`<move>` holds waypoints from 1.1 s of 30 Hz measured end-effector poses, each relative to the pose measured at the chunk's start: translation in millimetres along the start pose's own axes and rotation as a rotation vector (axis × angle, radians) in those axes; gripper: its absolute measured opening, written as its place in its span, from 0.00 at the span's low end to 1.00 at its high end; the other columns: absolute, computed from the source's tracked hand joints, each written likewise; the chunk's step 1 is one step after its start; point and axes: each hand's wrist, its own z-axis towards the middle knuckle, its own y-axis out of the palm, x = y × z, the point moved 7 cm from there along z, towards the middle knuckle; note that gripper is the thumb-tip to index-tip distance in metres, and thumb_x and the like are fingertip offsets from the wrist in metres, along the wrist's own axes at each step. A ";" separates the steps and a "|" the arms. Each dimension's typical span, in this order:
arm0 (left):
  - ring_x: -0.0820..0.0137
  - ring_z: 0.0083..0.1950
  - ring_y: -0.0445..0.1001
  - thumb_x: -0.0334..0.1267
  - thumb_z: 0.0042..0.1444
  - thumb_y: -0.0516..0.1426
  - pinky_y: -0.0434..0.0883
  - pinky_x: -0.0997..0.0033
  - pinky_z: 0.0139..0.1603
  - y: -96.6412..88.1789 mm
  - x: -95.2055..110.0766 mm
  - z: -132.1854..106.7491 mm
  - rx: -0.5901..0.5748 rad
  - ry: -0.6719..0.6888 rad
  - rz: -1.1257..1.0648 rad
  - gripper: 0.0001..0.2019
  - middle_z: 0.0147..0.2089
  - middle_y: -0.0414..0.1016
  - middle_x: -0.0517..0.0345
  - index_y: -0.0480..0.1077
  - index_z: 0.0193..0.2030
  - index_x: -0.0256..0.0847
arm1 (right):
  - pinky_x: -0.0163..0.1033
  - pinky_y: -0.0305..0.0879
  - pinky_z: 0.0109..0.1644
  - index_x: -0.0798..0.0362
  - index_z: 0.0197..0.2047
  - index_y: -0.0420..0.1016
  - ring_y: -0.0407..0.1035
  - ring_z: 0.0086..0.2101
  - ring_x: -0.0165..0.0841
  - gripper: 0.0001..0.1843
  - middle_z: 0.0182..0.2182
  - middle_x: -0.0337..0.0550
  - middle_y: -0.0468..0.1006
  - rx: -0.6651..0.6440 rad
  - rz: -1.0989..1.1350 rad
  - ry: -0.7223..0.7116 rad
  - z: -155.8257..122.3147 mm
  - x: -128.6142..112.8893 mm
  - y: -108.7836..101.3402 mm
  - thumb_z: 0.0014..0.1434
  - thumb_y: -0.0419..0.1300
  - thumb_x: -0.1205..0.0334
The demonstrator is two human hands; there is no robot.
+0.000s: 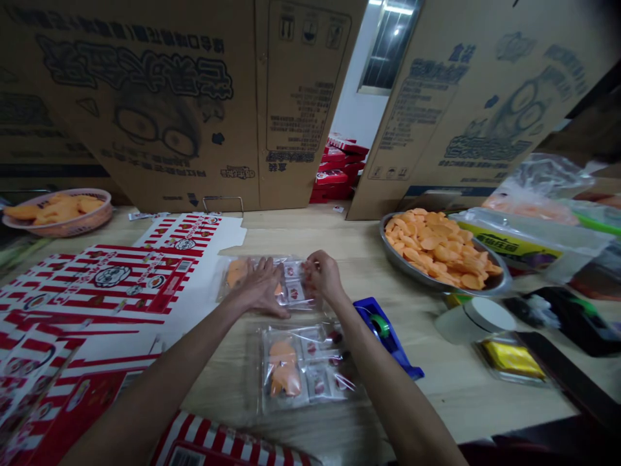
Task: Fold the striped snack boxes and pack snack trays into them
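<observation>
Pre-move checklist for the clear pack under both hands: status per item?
1. Left hand lies flat on the clear pack: ok.
2. Right hand is curled at the pack's right edge; firm grip: cannot tell.
3. Pack's seal closed: cannot tell.
4. Second pack lies nearer the person, apart from the first: ok.
5. Tape dispenser sits beside the right forearm, not under it: ok.
6. Metal bowl of chips stands to the right, away from both hands: ok.
</observation>
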 end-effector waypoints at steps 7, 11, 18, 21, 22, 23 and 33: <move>0.45 0.58 0.61 0.49 0.32 0.64 0.42 0.33 0.62 -11.7 4.3 -6.1 0.072 0.031 0.060 0.47 0.56 0.63 0.38 0.57 0.62 0.38 | 0.36 0.60 0.35 0.51 0.20 0.63 0.65 0.28 0.33 0.08 0.23 0.41 0.71 -0.090 -0.008 -0.056 -22.1 -11.2 -12.0 0.47 0.55 0.70; 0.48 0.58 0.62 0.50 0.38 0.61 0.42 0.35 0.63 -17.5 8.3 -18.5 0.109 0.106 0.053 0.40 0.57 0.64 0.41 0.59 0.59 0.41 | 0.39 0.64 0.42 0.52 0.26 0.67 0.69 0.34 0.34 0.05 0.30 0.43 0.75 -0.004 0.175 -0.034 -24.9 -18.1 -42.1 0.53 0.55 0.65; 0.50 0.57 0.62 0.55 0.36 0.63 0.60 0.49 0.57 -20.9 -8.9 -22.7 0.059 0.147 -0.065 0.41 0.55 0.64 0.45 0.62 0.59 0.43 | 0.38 0.63 0.38 0.53 0.23 0.68 0.69 0.32 0.34 0.09 0.30 0.43 0.77 -0.024 0.403 0.119 -41.1 -11.8 -46.4 0.51 0.59 0.59; 0.54 0.52 0.65 0.52 0.37 0.63 0.64 0.55 0.53 -29.8 -14.0 -19.0 0.135 0.154 -0.077 0.36 0.48 0.67 0.49 0.66 0.55 0.43 | 0.38 0.62 0.36 0.53 0.23 0.69 0.68 0.30 0.34 0.10 0.28 0.42 0.76 0.065 0.456 0.207 -51.7 -1.5 -46.8 0.50 0.60 0.58; 0.56 0.50 0.66 0.49 0.38 0.63 0.65 0.57 0.53 -33.4 -14.3 -18.6 0.172 0.160 -0.068 0.33 0.46 0.68 0.50 0.67 0.54 0.43 | 0.38 0.62 0.36 0.53 0.24 0.70 0.68 0.31 0.34 0.09 0.27 0.42 0.75 0.115 0.477 0.218 -54.7 0.7 -50.5 0.50 0.61 0.58; 0.58 0.49 0.67 0.45 0.40 0.62 0.65 0.59 0.52 -36.9 -14.2 -18.7 0.205 0.163 -0.051 0.29 0.44 0.69 0.51 0.68 0.52 0.42 | 0.38 0.62 0.37 0.54 0.24 0.70 0.68 0.31 0.34 0.09 0.27 0.41 0.75 0.160 0.500 0.221 -57.3 2.1 -54.9 0.50 0.61 0.58; 0.62 0.47 0.68 0.28 0.59 0.48 0.68 0.60 0.49 -62.5 52.1 -84.6 0.421 0.424 0.190 0.10 0.42 0.72 0.49 0.70 0.38 0.39 | 0.40 0.66 0.42 0.53 0.27 0.71 0.70 0.34 0.32 0.06 0.28 0.40 0.75 0.531 0.532 0.076 -66.5 -10.3 -115.4 0.53 0.62 0.61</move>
